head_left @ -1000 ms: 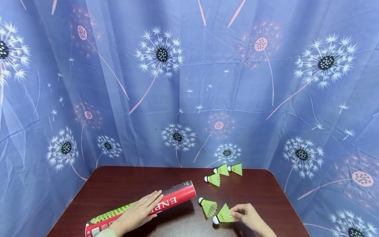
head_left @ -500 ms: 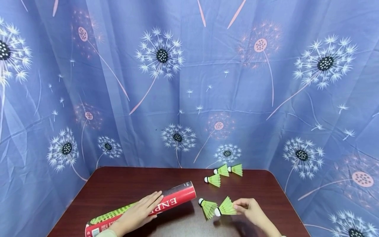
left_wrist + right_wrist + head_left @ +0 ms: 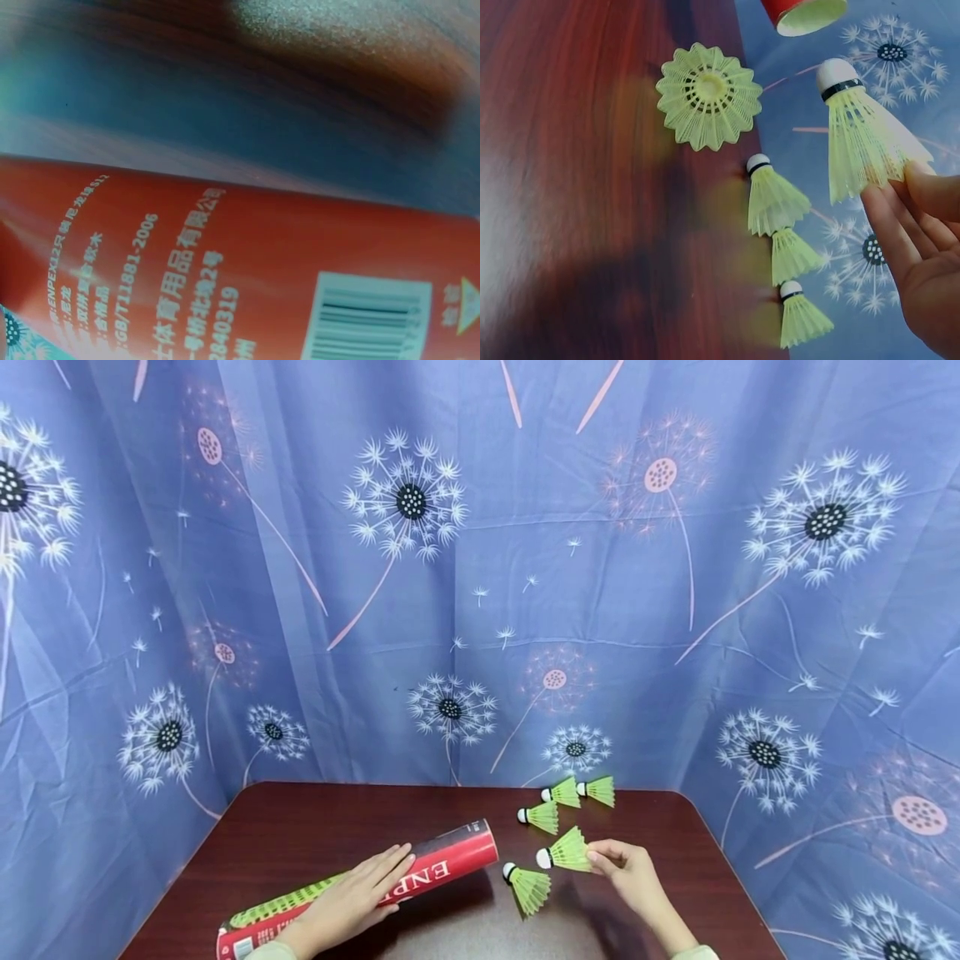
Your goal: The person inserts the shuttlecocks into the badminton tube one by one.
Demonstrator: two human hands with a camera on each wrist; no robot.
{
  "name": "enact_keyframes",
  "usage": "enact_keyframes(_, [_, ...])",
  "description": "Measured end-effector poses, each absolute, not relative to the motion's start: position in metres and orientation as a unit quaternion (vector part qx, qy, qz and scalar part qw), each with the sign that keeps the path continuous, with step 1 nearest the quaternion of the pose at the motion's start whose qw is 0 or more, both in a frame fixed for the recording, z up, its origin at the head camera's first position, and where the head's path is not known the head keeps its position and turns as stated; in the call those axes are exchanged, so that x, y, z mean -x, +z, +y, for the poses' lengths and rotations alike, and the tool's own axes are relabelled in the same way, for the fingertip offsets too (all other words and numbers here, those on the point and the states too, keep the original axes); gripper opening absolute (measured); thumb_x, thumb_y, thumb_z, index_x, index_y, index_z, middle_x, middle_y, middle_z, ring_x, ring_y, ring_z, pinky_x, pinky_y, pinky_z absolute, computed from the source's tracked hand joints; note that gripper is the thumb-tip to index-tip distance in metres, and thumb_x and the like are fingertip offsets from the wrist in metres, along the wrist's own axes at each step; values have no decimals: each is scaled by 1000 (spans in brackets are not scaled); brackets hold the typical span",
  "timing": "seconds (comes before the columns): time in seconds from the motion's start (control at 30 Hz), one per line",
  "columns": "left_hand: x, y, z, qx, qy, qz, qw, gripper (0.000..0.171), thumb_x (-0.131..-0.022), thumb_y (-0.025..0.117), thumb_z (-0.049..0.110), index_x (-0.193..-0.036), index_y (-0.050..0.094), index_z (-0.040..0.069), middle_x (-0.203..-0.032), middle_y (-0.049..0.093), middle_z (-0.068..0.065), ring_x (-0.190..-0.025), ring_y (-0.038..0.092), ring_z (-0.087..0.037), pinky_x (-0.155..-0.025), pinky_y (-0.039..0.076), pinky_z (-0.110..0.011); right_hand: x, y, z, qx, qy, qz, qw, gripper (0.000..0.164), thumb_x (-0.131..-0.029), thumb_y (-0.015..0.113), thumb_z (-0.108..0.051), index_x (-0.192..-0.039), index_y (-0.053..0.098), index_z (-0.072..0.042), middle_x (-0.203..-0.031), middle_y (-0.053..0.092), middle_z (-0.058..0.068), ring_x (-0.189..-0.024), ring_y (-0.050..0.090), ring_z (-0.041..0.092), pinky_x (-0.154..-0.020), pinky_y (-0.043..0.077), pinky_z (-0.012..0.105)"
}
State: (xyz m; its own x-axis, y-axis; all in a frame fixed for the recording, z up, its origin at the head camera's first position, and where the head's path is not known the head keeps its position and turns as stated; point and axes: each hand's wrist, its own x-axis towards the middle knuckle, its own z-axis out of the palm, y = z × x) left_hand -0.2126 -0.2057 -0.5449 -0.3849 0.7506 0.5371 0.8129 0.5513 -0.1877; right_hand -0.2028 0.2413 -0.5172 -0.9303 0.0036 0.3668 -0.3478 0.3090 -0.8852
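My left hand (image 3: 352, 897) holds a red and black shuttlecock tube (image 3: 450, 860), fingers over its top and thumb on the near side. Printed text and a barcode on the tube (image 3: 247, 277) fill the lower left wrist view. My right hand (image 3: 630, 881) pinches one yellow-green shuttlecock (image 3: 567, 850) by its skirt edge. Its white cork points left, toward the tube, and it hangs above the table. In the right wrist view the thumb and fingers grip that shuttlecock's skirt (image 3: 862, 142). Another shuttlecock (image 3: 529, 889) lies just below it, near the tube's right end.
Three more shuttlecocks (image 3: 542, 816) lie near the back edge of the dark red-brown table (image 3: 322, 814). A blue curtain (image 3: 510, 568) with dandelion prints hangs behind the table and along both sides.
My right hand has moved away toward the back with the shuttlecock, lifting it clear of the lying one beside it. The left hand and the tube have stayed almost still.
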Motion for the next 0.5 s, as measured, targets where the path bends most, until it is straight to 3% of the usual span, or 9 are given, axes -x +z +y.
enact_keyframes(0.1, [213, -545, -205, 470, -55, -831, 293, 84, -73, 83, 29, -143, 44, 2, -144, 46, -15, -124, 52, -30, -94, 49, -40, 206, -516, 234, -82, 587, -787, 172, 7, -80, 67, 13, -85, 70, 9, -77, 70, 19, -66, 67, 7, -61, 58, 26])
enact_keyframes(0.3, [214, -543, -204, 472, -56, -831, 290, 72, -85, 73, 35, -143, 44, 2, -145, 45, -15, -125, 52, -29, -94, 49, -41, 213, -513, 223, -71, 600, -773, 194, 7, -80, 67, 14, -85, 70, 10, -77, 70, 20, -67, 67, 7, -61, 58, 27])
enact_keyframes(0.5, [213, -541, -201, 479, -64, -827, 289, 78, -79, 79, 30, -142, 44, 1, -144, 46, -17, -124, 52, -31, -93, 50, -42, 217, -511, 215, -76, 607, -766, 198, 6, -81, 68, 11, -87, 70, 11, -80, 70, 23, -68, 67, 8, -62, 58, 27])
